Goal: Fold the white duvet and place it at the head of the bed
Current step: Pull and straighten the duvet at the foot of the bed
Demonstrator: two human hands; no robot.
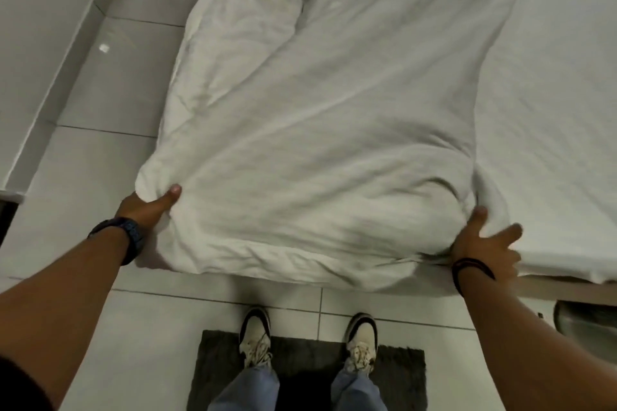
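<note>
Duvet [317,143] near edge overhanging bed [561,110], left hand [147,205] pinching its corner, right hand [484,243] splayed flat against it.

A single wide-angle camera on the person's head looks steeply down and forward from standing height. The shoes [255,337] and dark mat [300,374] lie at the bottom edge, the bed [551,110] stretches away toward the top, and the tiled floor [100,143] fills the left side.

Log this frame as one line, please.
stage: gripping near corners | left hand: pinching duvet corner | right hand: on other near corner, grip unclear | duvet: spread, unfolded | stance: at bed edge
</note>
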